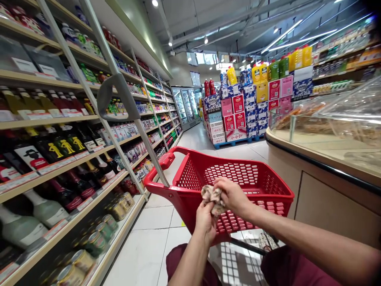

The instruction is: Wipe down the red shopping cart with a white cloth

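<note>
My left hand [206,220] grips a crumpled, dirty-looking beige cloth [207,194] from below, thumb uppermost. From the right, my right hand [233,194] is closed on the cloth's other side, its fingertips bent over the folds. The bunched cloth sits between both hands, in front of the near side wall of a red plastic shopping cart [178,200]. Whether the cloth touches that wall I cannot tell. A long metal pole with a grey loop handle [119,99] rises from the cart's left end. The part of the basket floor behind my hands is hidden.
Shelves of bottles and cans [68,157] run along the left. Stacked drink cartons [235,115] stand on a blue pallet [235,142] ahead. A rounded counter [285,159] with a glass edge borders the cart's right. My knees [192,264] are close below it, over white floor tiles [145,246].
</note>
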`<state>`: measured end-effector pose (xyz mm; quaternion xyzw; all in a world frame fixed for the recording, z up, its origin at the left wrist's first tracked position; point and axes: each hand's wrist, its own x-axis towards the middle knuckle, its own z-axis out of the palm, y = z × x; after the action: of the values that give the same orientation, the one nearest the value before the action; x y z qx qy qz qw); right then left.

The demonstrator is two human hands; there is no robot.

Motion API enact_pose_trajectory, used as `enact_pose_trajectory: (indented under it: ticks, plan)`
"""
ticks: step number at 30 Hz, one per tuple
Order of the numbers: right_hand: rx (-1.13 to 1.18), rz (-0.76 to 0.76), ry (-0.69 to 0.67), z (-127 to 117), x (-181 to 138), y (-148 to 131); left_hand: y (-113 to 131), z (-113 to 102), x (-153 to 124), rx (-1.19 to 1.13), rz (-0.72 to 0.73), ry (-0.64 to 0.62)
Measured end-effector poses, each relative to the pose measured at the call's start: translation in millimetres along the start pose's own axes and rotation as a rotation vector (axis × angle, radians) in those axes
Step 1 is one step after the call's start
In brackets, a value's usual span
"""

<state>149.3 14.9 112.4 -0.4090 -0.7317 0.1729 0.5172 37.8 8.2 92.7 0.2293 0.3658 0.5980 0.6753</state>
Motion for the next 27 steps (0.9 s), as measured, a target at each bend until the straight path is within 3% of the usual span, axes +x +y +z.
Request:
enact_pose_trajectory:
  ticks: [2,4,6,8,10,14,16,17,20,24,27]
  plan:
    - [-0.159,-0.207,-0.158,9,-18,2,10,-7,-4,-0.057,-0.022,0.075]
    - [-0.306,-0.344,-0.234,16,-28,2,24,-15,-11,-0.044,-0.083,0.079]
    - [-0.390,-0.444,-0.208,23,-25,-2,41,-22,-21,0.056,-0.117,-0.001]
    - [-0.373,-0.529,-0.141,30,-10,-10,61,-27,-28,0.194,-0.027,-0.115]
    - [-0.314,-0.561,-0.045,42,10,-21,79,-28,-30,0.343,0.217,-0.138]
    - [-0.360,-0.365,0.164,74,33,-30,96,-30,-16,0.805,0.942,0.138]
    - [-0.484,-0.350,0.114,80,26,-17,94,-34,-5,1.158,1.174,0.168]
    - [-0.552,-0.376,0.068,77,18,-6,90,-37,0,1.349,1.217,0.145]
    - [-0.727,-0.398,0.003,42,-17,44,74,-49,11,1.825,1.174,0.105]
    - [-0.915,-0.196,0.070,-13,-52,91,42,-53,15,2.089,1.159,0.141]
    - [-0.894,-0.165,0.098,-10,-52,87,13,-43,14,2.179,1.140,-0.009]
